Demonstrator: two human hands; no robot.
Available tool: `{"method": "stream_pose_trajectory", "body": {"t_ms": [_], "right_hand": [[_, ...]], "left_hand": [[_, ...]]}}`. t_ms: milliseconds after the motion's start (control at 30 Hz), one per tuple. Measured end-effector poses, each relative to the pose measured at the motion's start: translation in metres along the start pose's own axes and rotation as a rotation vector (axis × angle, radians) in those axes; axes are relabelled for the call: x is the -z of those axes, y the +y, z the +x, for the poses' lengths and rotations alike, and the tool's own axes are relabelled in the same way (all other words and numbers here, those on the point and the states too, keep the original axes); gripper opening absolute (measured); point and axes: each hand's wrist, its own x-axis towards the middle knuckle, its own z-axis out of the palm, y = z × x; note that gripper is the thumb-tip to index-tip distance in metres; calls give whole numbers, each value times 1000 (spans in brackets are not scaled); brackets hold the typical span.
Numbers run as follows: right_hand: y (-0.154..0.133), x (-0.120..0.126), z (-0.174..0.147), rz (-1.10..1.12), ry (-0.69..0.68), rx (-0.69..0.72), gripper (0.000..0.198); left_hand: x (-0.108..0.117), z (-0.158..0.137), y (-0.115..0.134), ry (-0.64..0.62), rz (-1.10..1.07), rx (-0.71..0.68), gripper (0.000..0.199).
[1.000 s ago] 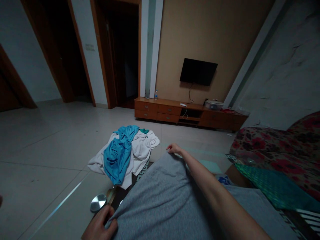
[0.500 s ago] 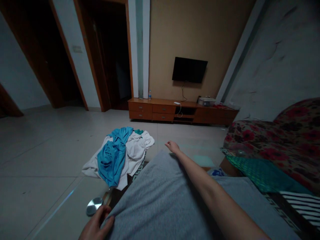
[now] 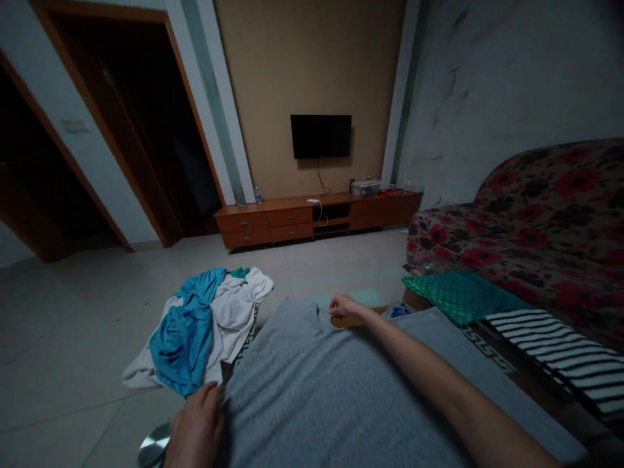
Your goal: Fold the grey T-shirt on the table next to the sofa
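broadly, the gray cloth (image 3: 316, 390) takes up most of the space ahead of me, spread from the bottom of my view out to a rumpled far end. more gray fabric (image 3: 433, 330) shows to the right of my right forearm (image 3: 439, 385); i can't tell whether it is the same piece. my left hand (image 3: 195, 426) is at the cloth's near left edge, back upward, fingers bent and drawn together; the tips are dark and partly hidden, so i can't tell whether they grip it. my right hand (image 3: 344, 305) reaches across to the far end, thumb and fingertips close together just right of the crumpled edge; whether they pinch it, i can't tell.

around that, the pale tiled floor (image 3: 82, 325) runs along the left and past the far end to the long wooden cabinet (image 3: 292, 218), well apart from both hands. the flowered sofa (image 3: 536, 214) bounds the right side. a heap of blue and white clothes (image 3: 188, 331) lies left of the cloth, beyond my left hand, with a key-patterned border (image 3: 247, 335) between them. rightward, the striped cloth (image 3: 560, 357) lies near the gray fabric, and the green cloth (image 3: 468, 292) in front of the sofa. smallest, a round metal thing (image 3: 153, 445) is just beside my left hand.
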Motion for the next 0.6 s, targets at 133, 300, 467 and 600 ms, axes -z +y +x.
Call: {"method": "stream_pose_trajectory", "body": {"t_ms": [133,300,467,600], "right_hand": [[-4,-11,7,-46,61,-23,10],[10,-5,12,-88,95,-87,10],[3,0,19,-36,144,13,44],[-17,6,35,30,-74,116,44]], "left_hand": [[-30,64,83,-46,-32,-246,40],[-74,102,141,-277,79,-182,51],[-93,102,141,-265,196,-164,54],[-95,101,139,-244,210,-169,54]]}}
